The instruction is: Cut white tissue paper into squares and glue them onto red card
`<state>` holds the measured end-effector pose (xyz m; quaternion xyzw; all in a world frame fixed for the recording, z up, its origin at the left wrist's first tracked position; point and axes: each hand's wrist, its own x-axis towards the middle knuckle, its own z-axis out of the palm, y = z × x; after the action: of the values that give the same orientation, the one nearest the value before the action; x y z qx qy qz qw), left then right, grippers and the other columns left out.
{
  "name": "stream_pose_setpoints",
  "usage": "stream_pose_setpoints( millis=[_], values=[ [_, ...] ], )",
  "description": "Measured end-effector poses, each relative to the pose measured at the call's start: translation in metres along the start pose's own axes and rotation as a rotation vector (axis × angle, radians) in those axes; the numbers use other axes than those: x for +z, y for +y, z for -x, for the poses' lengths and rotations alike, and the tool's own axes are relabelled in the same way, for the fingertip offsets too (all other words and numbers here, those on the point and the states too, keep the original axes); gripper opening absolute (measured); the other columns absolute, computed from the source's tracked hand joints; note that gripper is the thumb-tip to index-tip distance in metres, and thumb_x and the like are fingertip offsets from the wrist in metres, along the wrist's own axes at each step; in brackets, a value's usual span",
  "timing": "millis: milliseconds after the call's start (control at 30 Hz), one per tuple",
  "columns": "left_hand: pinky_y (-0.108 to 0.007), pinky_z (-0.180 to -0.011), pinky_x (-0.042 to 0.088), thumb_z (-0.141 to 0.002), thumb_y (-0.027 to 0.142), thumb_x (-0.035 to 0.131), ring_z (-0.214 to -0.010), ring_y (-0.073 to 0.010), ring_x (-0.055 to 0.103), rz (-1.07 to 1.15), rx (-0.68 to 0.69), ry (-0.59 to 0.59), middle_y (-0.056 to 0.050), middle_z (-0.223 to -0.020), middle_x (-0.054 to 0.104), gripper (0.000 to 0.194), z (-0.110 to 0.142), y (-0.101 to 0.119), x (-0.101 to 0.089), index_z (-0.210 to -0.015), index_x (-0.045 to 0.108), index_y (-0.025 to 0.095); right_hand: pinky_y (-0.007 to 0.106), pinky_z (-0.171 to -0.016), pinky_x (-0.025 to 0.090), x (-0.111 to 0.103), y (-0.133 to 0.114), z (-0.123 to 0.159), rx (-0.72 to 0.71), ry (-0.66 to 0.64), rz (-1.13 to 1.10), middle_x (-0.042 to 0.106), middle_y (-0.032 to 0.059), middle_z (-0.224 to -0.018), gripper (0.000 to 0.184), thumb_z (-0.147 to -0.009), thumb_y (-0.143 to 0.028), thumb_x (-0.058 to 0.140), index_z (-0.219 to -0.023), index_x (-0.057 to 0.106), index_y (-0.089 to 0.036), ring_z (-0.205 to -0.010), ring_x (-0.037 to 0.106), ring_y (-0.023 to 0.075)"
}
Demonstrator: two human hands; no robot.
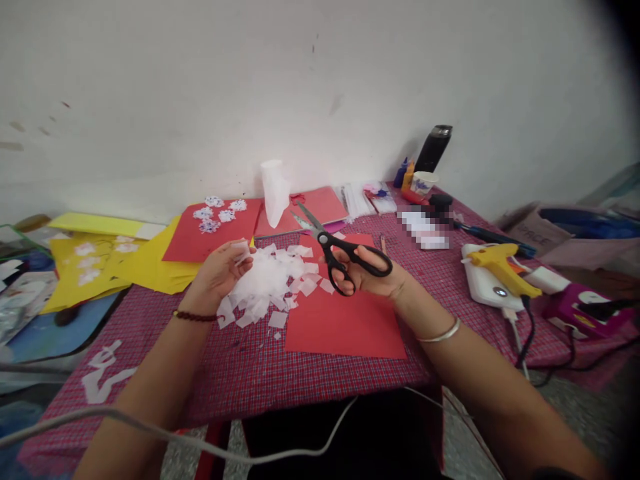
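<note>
Here, the left hand's grip (227, 268) pinched a small white paper piece (241, 251) beside the heap of cut squares (265, 280), while the right hand's grip (371, 272) clasped black-handled scissors (324, 239), blades slightly parted, above the red paper sheet (345, 327) on the checked worktop (220, 380).

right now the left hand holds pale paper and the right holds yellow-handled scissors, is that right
Not quite: the head view shows the scissors with black handles, not yellow. The right hand holds them; the left hand holds pale paper.
</note>
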<state>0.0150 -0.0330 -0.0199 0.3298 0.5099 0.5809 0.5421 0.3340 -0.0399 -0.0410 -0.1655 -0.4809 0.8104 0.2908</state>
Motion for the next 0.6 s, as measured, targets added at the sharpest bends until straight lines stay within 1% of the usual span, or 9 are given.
stream_pose_setpoints(
  millis=[133, 200, 233, 333, 367, 400, 500, 533, 600],
  values=[
    [-0.023, -0.060, 0.050, -0.064, 0.023, 0.074, -0.061, -0.0114, 0.056, -0.264, 0.064, -0.152, -0.002, -0.069, 0.063, 0.014, -0.016, -0.004, 0.022, -0.067, 0.062, 0.016, 0.027, -0.055, 0.037, -0.006, -0.016, 0.013, -0.081, 0.043, 0.085, 0.056, 0.0002, -0.078, 0.067, -0.074, -0.071, 0.064, -0.115, 0.056, -0.018, -0.058, 0.046, 0.0115],
    [-0.026, -0.063, 0.048, -0.062, 0.019, 0.074, -0.067, -0.0159, 0.057, -0.431, 0.117, -0.197, -0.004, -0.071, 0.063, 0.011, -0.022, -0.007, 0.034, -0.066, 0.064, 0.017, 0.027, -0.055, 0.036, -0.010, -0.022, 0.020, -0.117, 0.103, 0.161, 0.054, 0.0002, -0.076, 0.071, -0.071, -0.075, 0.062, -0.114, 0.058, -0.018, -0.058, 0.044, 0.0115],
    [-0.027, -0.066, 0.048, -0.059, 0.015, 0.075, -0.073, -0.0193, 0.058, -0.519, 0.181, -0.188, -0.005, -0.072, 0.063, 0.013, -0.023, -0.008, 0.039, -0.066, 0.065, 0.018, 0.027, -0.055, 0.035, -0.013, -0.026, 0.024, -0.127, 0.137, 0.207, 0.053, 0.0003, -0.075, 0.074, -0.070, -0.077, 0.061, -0.114, 0.058, -0.018, -0.057, 0.043, 0.0115],
    [-0.032, -0.082, 0.045, -0.052, 0.004, 0.073, -0.098, -0.0297, 0.056, -0.775, 0.470, -0.110, -0.008, -0.083, 0.064, 0.025, -0.022, -0.009, 0.052, -0.070, 0.068, 0.021, 0.027, -0.054, 0.034, -0.019, -0.034, 0.034, -0.128, 0.216, 0.318, 0.052, 0.0001, -0.074, 0.079, -0.069, -0.082, 0.055, -0.116, 0.057, -0.019, -0.056, 0.042, 0.0113],
    [-0.034, -0.087, 0.044, -0.052, 0.003, 0.073, -0.103, -0.0316, 0.055, -0.824, 0.537, -0.104, -0.008, -0.087, 0.065, 0.028, -0.020, -0.009, 0.055, -0.073, 0.069, 0.021, 0.027, -0.054, 0.034, -0.021, -0.036, 0.036, -0.127, 0.230, 0.335, 0.051, 0.0000, -0.073, 0.079, -0.071, -0.083, 0.053, -0.116, 0.056, -0.019, -0.056, 0.042, 0.0111],
    [-0.034, -0.090, 0.042, -0.053, 0.003, 0.073, -0.104, -0.0320, 0.054, -0.840, 0.568, -0.110, -0.008, -0.089, 0.065, 0.029, -0.017, -0.009, 0.057, -0.075, 0.070, 0.021, 0.027, -0.054, 0.033, -0.022, -0.038, 0.038, -0.129, 0.240, 0.342, 0.051, -0.0002, -0.073, 0.077, -0.073, -0.083, 0.050, -0.116, 0.056, -0.019, -0.056, 0.042, 0.0109],
    [-0.031, -0.086, 0.041, -0.057, 0.005, 0.074, -0.094, -0.0270, 0.056, -0.860, 0.545, -0.157, -0.007, -0.087, 0.066, 0.026, -0.008, -0.004, 0.062, -0.078, 0.073, 0.021, 0.026, -0.054, 0.033, -0.025, -0.040, 0.039, -0.142, 0.243, 0.325, 0.051, -0.0006, -0.072, 0.072, -0.078, -0.080, 0.048, -0.116, 0.056, -0.019, -0.054, 0.042, 0.0106],
    [-0.029, -0.082, 0.041, -0.059, 0.007, 0.075, -0.089, -0.0246, 0.056, -0.865, 0.512, -0.170, -0.006, -0.086, 0.066, 0.022, -0.004, 0.000, 0.063, -0.077, 0.073, 0.019, 0.026, -0.053, 0.033, -0.026, -0.039, 0.038, -0.147, 0.234, 0.312, 0.051, -0.0009, -0.071, 0.070, -0.078, -0.078, 0.051, -0.115, 0.056, -0.019, -0.054, 0.042, 0.0105],
    [-0.028, -0.074, 0.041, -0.064, 0.014, 0.076, -0.081, -0.0204, 0.056, -0.816, 0.397, -0.197, -0.006, -0.082, 0.066, 0.015, 0.009, 0.014, 0.066, -0.078, 0.072, 0.016, 0.026, -0.053, 0.033, -0.029, -0.034, 0.035, -0.149, 0.200, 0.276, 0.052, -0.0014, -0.072, 0.067, -0.074, -0.075, 0.060, -0.113, 0.057, -0.020, -0.055, 0.045, 0.0104]
  ],
)
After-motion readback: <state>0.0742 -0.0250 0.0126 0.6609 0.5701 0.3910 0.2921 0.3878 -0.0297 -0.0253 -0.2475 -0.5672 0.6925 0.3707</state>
